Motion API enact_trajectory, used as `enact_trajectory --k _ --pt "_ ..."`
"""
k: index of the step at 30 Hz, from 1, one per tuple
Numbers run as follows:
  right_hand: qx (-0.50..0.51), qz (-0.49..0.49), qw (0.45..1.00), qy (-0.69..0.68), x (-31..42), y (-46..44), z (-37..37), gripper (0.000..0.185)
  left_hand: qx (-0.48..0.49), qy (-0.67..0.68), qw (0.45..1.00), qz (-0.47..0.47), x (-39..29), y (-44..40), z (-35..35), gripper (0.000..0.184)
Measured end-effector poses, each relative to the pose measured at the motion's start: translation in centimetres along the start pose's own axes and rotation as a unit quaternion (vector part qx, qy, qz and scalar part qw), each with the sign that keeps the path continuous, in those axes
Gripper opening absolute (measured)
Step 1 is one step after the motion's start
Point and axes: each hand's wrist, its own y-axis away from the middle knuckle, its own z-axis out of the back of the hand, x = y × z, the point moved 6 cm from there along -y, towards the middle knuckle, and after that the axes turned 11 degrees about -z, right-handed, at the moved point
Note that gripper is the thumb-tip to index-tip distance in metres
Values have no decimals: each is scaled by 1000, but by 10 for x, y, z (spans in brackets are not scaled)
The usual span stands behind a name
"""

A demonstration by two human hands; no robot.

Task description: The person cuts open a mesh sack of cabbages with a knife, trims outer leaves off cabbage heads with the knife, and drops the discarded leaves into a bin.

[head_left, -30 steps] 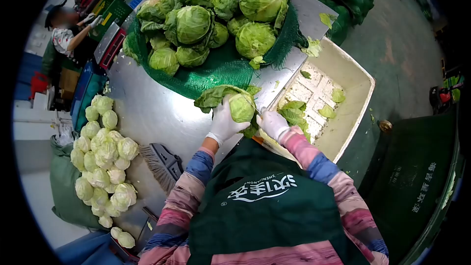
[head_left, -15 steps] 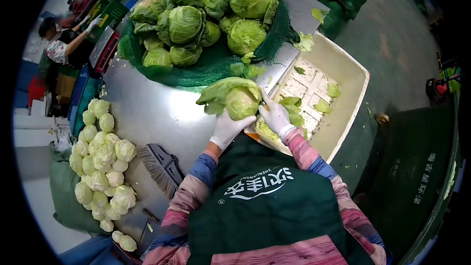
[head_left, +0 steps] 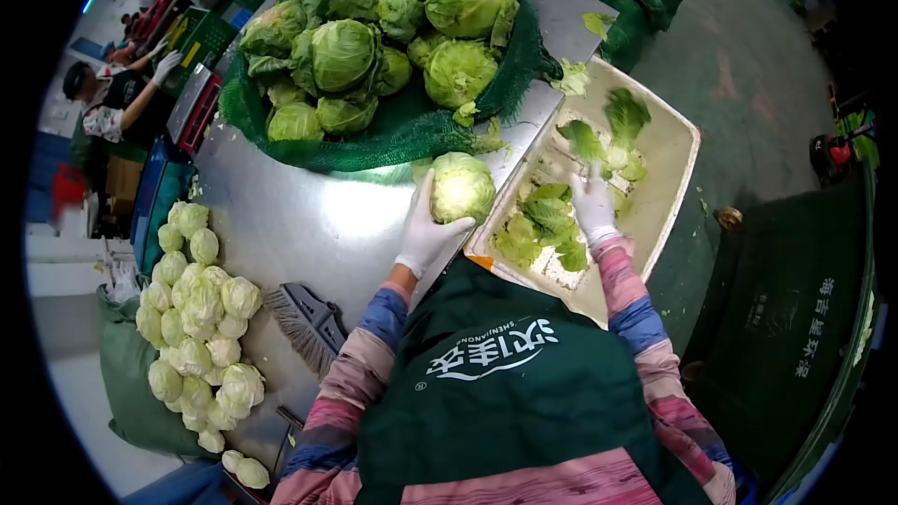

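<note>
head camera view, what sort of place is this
Probably a vegetable-packing workshop: a green mesh sack of leafy cabbages, a heap of pale cabbage heads and a cream bin holding loose leaves.

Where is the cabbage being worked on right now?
In the head view, just above centre, the cabbage sits in the left hand, below the green net and left of the cream bin.

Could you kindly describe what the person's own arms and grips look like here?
The left grip and right grip are both gloved in white, without visible markings. The left sleeve and right sleeve are long, banded in pink, blue, beige and dark grey.
</note>
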Motion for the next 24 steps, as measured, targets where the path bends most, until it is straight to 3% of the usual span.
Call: enact_trajectory --k 2,3,5,8,11,17,19,21,23,24 --pt "77 81 994 -20 49 35 -10 54 57 -139 987 -61 -19 -6 -8 105" --pt "148 101 983 -32 65 47 -21 53 58 -137 987 -65 -22 -9 -10 105" --pt "124 201 970 46 95 66 -34 55 102 -171 977 -82 -27 -11 -16 107" --pt "112 204 965 123 109 80 -46 57 83 -129 984 -87 -21 -11 -15 108" --pt "112 191 963 152 105 83 -63 60 76 -125 989 -31 -18 -11 -13 110" --pt "98 153 971 154 108 71 -63 57 56 -165 983 -55 -19 -9 -15 111" --pt "132 110 980 100 92 47 -70 52 58 -155 985 -55 -19 -5 -14 109" --pt "99 99 987 -75 67 18 -68 48 58 -148 986 -57 -17 0 -10 108" --pt "243 -25 968 -50 57 19 -64 47 53 52 997 23 -2 13 -5 107" --pt "244 -25 968 -51 45 9 -70 47 66 63 994 52 2 18 -1 107"
